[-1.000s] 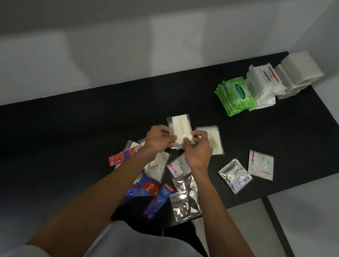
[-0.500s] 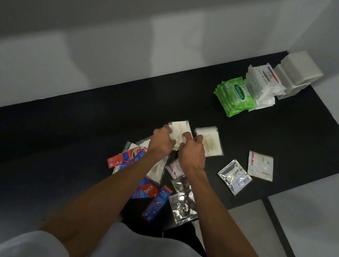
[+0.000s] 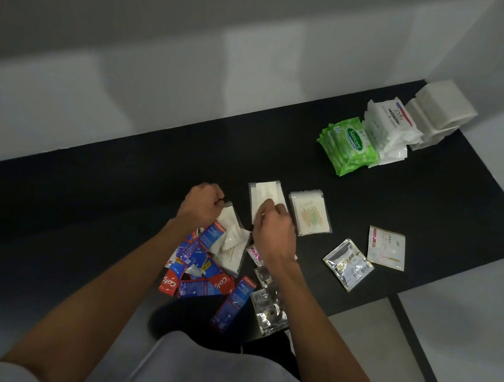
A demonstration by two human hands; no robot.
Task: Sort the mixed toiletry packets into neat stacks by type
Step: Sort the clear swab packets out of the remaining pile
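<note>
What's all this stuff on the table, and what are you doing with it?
A person is sorting toiletry packets on a black table. The right hand rests on a white packet laid flat beside a clear cotton swab packet. The left hand is closed over the mixed pile of toothpaste sachets and white packets near the table's front edge. At the far corner, green wipes and white packs are already stacked. A foil pouch and a Dove sachet lie singly.
</note>
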